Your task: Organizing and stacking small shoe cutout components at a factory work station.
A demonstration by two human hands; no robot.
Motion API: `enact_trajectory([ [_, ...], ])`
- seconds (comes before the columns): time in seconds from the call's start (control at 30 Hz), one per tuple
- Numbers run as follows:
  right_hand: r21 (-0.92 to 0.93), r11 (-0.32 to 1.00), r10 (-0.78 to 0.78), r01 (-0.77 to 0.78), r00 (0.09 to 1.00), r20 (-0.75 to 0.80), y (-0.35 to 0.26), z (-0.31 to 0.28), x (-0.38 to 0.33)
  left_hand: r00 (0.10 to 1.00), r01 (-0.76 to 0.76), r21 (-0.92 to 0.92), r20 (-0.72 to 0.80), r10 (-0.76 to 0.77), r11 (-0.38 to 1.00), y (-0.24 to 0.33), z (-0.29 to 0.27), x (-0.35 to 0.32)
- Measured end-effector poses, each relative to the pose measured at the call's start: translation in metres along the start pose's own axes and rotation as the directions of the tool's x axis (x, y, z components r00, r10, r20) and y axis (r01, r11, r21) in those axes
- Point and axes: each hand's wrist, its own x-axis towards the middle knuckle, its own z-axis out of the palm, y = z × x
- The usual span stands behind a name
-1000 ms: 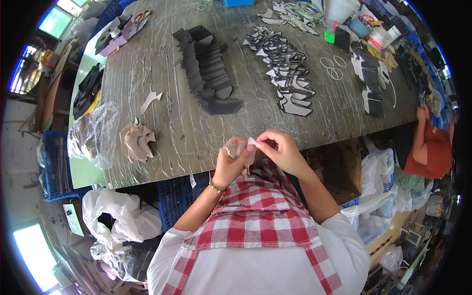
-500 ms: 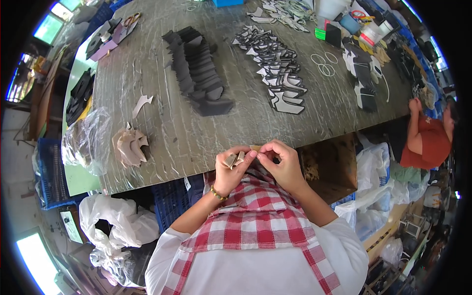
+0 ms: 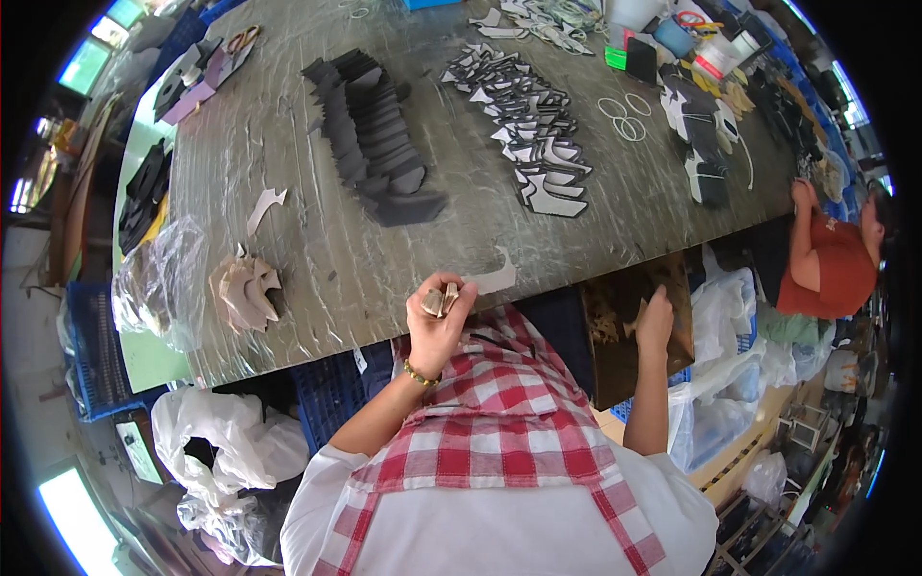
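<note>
My left hand [image 3: 438,322] is at the table's near edge, fingers curled round a small bunch of folded tan pieces [image 3: 439,301]. From between its thumb and fingers a pale, curved cut piece [image 3: 496,277] sticks out to the right over the tabletop. My right hand [image 3: 655,322] is closed, over an open brown box [image 3: 677,357] beside the table edge; a thin tan sliver seems to show at its fingertips, too small to name. A stack of pale beige cut pieces [image 3: 246,294] lies left of my left hand, with one loose cut piece [image 3: 264,209] beyond it.
On the table [image 3: 336,288] are a row of dark grey pieces [image 3: 370,134] and a row of white-faced, dark-edged pieces [image 3: 538,144]. Rubber bands [image 3: 624,120] lie farther right. White plastic bags [image 3: 216,422] hang below left. A co-worker in red [image 3: 834,269] is at the right.
My right hand has left my left hand and moved right and down to the box. The pale cut piece now sticks out openly from my left hand, which stays near the table edge.
</note>
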Motion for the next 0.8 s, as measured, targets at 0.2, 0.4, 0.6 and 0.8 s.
enact_trajectory([
  [0.2,0.797,0.481,-0.615,0.367,0.788,0.008,-0.169,-0.095,-0.058,0.965,-0.249,0.293,-0.013,0.264,0.923,0.002,0.0,0.004],
  [0.4,0.542,0.392,-0.797,0.744,0.568,-0.204,-0.206,-0.095,-0.067,0.916,-0.402,0.322,0.131,0.38,0.857,0.012,-0.012,0.017],
  [0.6,0.731,0.444,-0.623,0.519,0.764,-0.164,-0.199,-0.11,-0.039,0.895,-0.351,0.865,0.197,0.401,0.359,0.009,-0.057,0.059],
  [0.8,0.889,0.358,-0.477,0.285,0.875,-0.088,-0.177,-0.097,-0.022,0.904,-0.413,0.84,0.331,0.271,0.352,0.0,-0.037,0.01],
])
